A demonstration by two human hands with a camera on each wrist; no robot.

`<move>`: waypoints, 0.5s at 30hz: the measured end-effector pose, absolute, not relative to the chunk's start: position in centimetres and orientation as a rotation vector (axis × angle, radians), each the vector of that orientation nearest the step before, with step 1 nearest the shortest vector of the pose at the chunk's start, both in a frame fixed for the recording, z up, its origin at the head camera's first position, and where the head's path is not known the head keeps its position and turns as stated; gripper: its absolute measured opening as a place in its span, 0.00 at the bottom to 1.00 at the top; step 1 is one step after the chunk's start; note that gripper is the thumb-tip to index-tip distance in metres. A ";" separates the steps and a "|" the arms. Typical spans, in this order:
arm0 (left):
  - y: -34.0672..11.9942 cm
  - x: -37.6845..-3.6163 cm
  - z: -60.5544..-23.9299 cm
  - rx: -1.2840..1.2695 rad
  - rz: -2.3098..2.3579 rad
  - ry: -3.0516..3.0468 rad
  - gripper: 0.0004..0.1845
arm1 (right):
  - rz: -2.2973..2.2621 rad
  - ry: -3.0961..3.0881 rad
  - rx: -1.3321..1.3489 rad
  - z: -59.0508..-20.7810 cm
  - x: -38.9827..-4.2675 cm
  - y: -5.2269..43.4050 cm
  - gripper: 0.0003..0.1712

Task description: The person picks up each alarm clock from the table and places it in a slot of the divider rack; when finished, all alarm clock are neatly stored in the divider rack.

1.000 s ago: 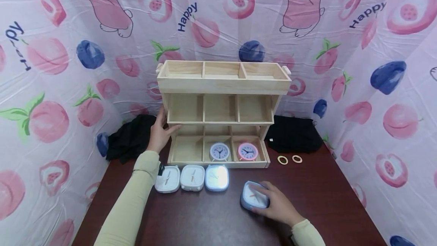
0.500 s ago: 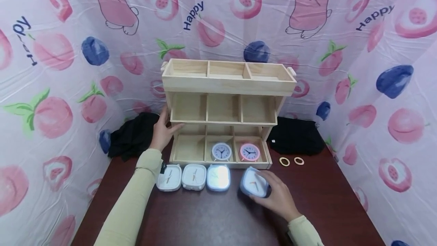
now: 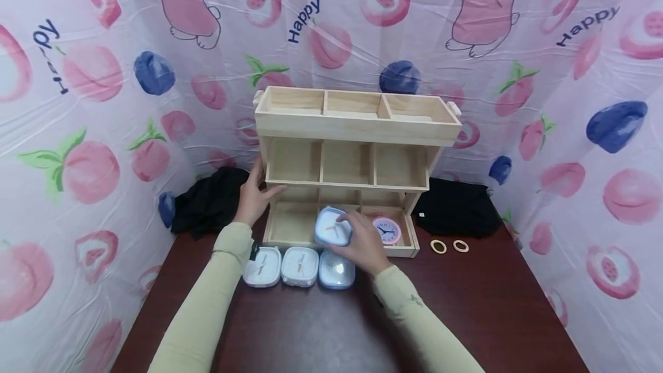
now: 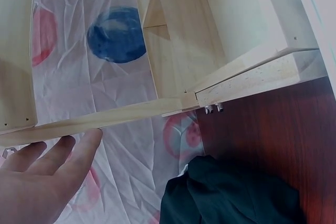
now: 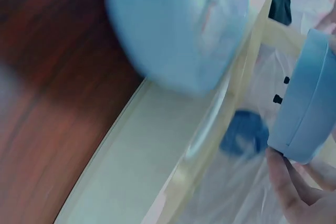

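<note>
My right hand [image 3: 362,243] grips a pale-blue square alarm clock [image 3: 331,226], raised in front of the bottom tier of a wooden three-tier organizer [image 3: 357,128]. In the right wrist view, fingers [image 5: 283,182] lie along the edge of this clock's blue case [image 5: 302,103], near black knobs on its back. My left hand [image 3: 251,197] is at the organizer's left side, its extended fingertips touching a wooden strut [image 4: 115,116]. A pink round clock [image 3: 387,231] sits in the bottom right compartment. The raised clock and right hand hide the middle compartment's round clock.
Before the organizer stand two white square clocks, the left one [image 3: 262,267] beside the middle one [image 3: 300,266], then a blue one [image 3: 337,270]. Black cloth [image 3: 209,203] lies left, a folded black cloth [image 3: 456,209] right, with two wooden rings [image 3: 438,246] nearby.
My right hand has lifted the blue square clock off the table and carried it left and forward to the bottom tier. My left hand stays at the organizer's side; the head view has shifted slightly.
</note>
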State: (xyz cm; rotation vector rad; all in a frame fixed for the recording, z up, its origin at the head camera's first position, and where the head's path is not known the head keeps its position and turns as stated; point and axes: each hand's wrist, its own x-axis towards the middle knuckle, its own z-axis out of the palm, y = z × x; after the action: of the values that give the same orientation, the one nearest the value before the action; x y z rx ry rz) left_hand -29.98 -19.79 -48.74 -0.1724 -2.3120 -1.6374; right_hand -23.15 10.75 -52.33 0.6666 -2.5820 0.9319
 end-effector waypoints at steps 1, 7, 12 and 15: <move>-19.8 -30.0 -48.8 -0.172 -1.640 -2.310 0.57 | 0.927 -2.598 0.663 -52.4 -23.6 9.8 0.37; -19.7 -30.1 -48.6 -0.177 -1.644 -2.296 0.56 | 0.899 -2.636 0.684 -53.3 -26.0 5.1 0.34; -19.7 -30.0 -48.6 -0.171 -1.666 -2.297 0.56 | 0.849 -2.673 0.708 -54.5 -27.4 2.4 0.33; -19.8 -29.9 -48.7 -0.151 -1.663 -2.310 0.56 | 0.779 -2.730 0.699 -55.3 -28.0 1.2 0.34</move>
State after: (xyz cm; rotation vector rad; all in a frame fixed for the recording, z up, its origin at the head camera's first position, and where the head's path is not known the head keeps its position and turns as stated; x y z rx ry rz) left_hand -29.88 -19.81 -48.69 -0.1510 -2.3101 -1.6634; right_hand -27.96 1.23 -55.28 0.6992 -2.7301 0.7788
